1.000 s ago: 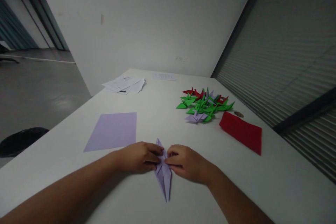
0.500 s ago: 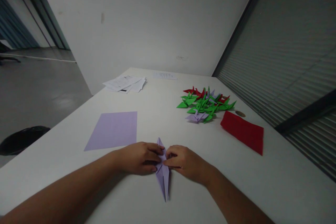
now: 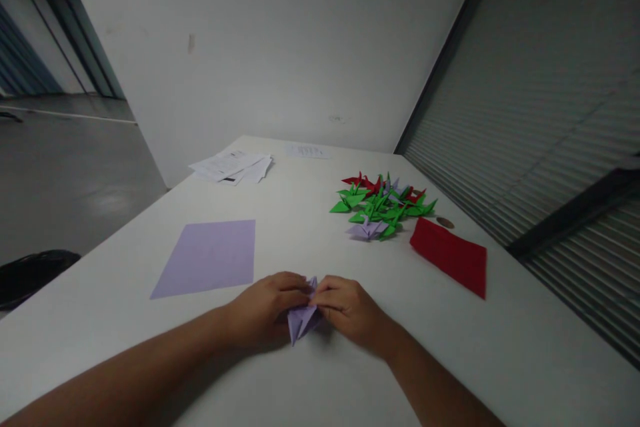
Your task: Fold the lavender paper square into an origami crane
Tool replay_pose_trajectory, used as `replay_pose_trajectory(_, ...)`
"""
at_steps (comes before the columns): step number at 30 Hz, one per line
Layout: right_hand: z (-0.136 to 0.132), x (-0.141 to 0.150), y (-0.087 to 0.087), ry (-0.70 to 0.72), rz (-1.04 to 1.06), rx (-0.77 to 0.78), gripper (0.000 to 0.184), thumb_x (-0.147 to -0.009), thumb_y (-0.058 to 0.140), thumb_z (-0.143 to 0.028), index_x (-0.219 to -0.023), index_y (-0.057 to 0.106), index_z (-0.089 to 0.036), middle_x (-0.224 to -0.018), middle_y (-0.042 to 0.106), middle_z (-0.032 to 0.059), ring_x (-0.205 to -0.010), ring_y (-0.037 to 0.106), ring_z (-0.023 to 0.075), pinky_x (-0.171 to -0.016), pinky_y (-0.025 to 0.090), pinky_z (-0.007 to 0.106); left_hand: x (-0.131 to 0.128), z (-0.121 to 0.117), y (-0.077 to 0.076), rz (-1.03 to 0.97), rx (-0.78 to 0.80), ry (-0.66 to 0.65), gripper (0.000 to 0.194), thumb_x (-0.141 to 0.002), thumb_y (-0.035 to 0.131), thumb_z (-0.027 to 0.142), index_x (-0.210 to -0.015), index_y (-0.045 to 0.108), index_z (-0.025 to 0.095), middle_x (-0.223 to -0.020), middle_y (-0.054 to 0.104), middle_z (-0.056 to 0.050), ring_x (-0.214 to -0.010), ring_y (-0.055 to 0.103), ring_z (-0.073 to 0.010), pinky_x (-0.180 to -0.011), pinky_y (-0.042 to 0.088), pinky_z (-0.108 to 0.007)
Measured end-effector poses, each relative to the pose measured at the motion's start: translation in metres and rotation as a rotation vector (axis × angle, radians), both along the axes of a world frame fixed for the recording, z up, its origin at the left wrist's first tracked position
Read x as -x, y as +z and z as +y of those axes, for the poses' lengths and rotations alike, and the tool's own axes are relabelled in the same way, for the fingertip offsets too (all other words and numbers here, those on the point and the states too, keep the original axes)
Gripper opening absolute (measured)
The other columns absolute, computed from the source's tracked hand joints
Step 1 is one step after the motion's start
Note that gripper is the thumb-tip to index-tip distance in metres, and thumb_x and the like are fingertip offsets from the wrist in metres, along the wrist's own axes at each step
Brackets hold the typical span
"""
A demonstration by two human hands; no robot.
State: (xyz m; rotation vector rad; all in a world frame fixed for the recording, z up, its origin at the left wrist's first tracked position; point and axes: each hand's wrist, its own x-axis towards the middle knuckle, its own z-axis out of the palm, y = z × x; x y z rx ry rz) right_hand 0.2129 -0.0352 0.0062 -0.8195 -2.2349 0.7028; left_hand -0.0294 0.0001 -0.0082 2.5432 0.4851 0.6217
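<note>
A folded piece of purple origami paper [image 3: 301, 322] is between my two hands, near the front of the white table. My left hand [image 3: 273, 307] grips its left side, with the fingers bent over it. From the right, my right hand [image 3: 345, 307] pinches its upper part between thumb and fingers. One pointed end shows above the fingertips and a creased, wider part points down toward me. The fingers hide its middle.
A flat purple paper sheet [image 3: 207, 259] lies to the left. Several green, red and purple paper cranes [image 3: 383, 203] are heaped at the right, near a red paper stack [image 3: 450, 255] and a coin-like brown disc [image 3: 445, 222]. Printed sheets [image 3: 233, 165] lie at the back left.
The folded purple paper has been lifted and tipped; its long lower points no longer lie flat toward me, and it looks shorter. Both hands stay closed on it. The view has shifted slightly.
</note>
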Motion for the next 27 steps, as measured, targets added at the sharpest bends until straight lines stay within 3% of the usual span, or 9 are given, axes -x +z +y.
replay_pose_trajectory(5, 0.000, 0.007, 0.002, -0.033, 0.140, 0.033, 0.017, -0.099, 0.060, -0.021, -0.097, 0.076, -0.019, -0.090, 0.069, 0.0067, -0.083, 0.065, 0.0175, -0.076, 0.050, 0.029, -0.001, -0.004, -0.003, -0.186, 0.123, 0.048, 0.028, -0.085, 0.066, 0.012, -0.111, 0.074, 0.020, -0.107, 0.077, -0.009, -0.100, 0.070, -0.0211, -0.090, 0.054, -0.031)
replay_pose_trajectory(11, -0.007, 0.011, 0.016, -0.075, 0.174, 0.121, 0.033, -0.103, 0.052, -0.042, -0.091, 0.071, -0.018, -0.084, 0.066, 0.0055, -0.078, 0.060, 0.0182, -0.072, 0.045, 0.030, -0.005, -0.014, 0.015, -0.215, 0.371, 0.287, 0.015, -0.088, 0.063, 0.020, -0.090, 0.076, 0.017, -0.082, 0.075, -0.003, -0.075, 0.067, -0.0175, -0.071, 0.050, -0.026)
replay_pose_trajectory(14, -0.010, 0.011, 0.018, -0.104, 0.174, 0.134, 0.039, -0.098, 0.057, -0.052, -0.080, 0.066, -0.018, -0.075, 0.059, 0.0018, -0.070, 0.054, 0.0164, -0.066, 0.041, 0.029, -0.009, -0.019, 0.024, -0.236, 0.533, 0.260, 0.020, -0.091, 0.063, 0.031, -0.094, 0.077, 0.017, -0.084, 0.075, -0.003, -0.077, 0.066, -0.0184, -0.071, 0.049, -0.026)
replay_pose_trajectory(17, -0.011, 0.013, 0.017, -0.181, 0.129, 0.175, 0.037, -0.092, 0.065, -0.045, -0.067, 0.058, -0.018, -0.065, 0.050, -0.0021, -0.063, 0.048, 0.0138, -0.061, 0.037, 0.027, -0.013, -0.021, 0.026, -0.269, 0.695, 0.219, 0.026, -0.090, 0.066, 0.038, -0.097, 0.076, 0.015, -0.086, 0.074, -0.004, -0.078, 0.065, -0.0191, -0.072, 0.048, -0.027)
replay_pose_trajectory(19, -0.012, 0.015, 0.015, -0.223, 0.156, 0.254, 0.033, -0.090, 0.067, -0.040, -0.067, 0.059, -0.018, -0.064, 0.051, -0.0025, -0.063, 0.048, 0.0135, -0.059, 0.038, 0.027, -0.015, -0.022, 0.023, -0.294, 0.808, 0.231, 0.030, -0.088, 0.070, 0.042, -0.092, 0.076, 0.013, -0.079, 0.072, -0.004, -0.071, 0.062, -0.0176, -0.068, 0.046, -0.027)
replay_pose_trajectory(22, -0.012, 0.019, 0.010, -0.218, 0.315, 0.468, 0.022, -0.086, 0.071, -0.038, -0.084, 0.067, -0.017, -0.075, 0.063, 0.0006, -0.068, 0.057, 0.0156, -0.062, 0.044, 0.027, -0.018, -0.022, 0.016, -0.331, 0.954, 0.253, 0.033, -0.082, 0.076, 0.044, -0.086, 0.075, 0.011, -0.073, 0.069, -0.003, -0.066, 0.058, -0.0158, -0.065, 0.043, -0.026)
replay_pose_trajectory(27, -0.006, 0.024, 0.001, -0.277, 0.493, 0.699, 0.032, -0.079, 0.080, -0.043, -0.089, 0.067, -0.016, -0.080, 0.070, 0.0025, -0.069, 0.065, 0.0171, -0.063, 0.050, 0.028, -0.022, -0.019, 0.013, -0.485, 1.133, 0.343, 0.034, -0.074, 0.084, 0.040, -0.087, 0.075, 0.011, -0.079, 0.072, -0.005, -0.071, 0.062, -0.0171, -0.071, 0.046, -0.029)
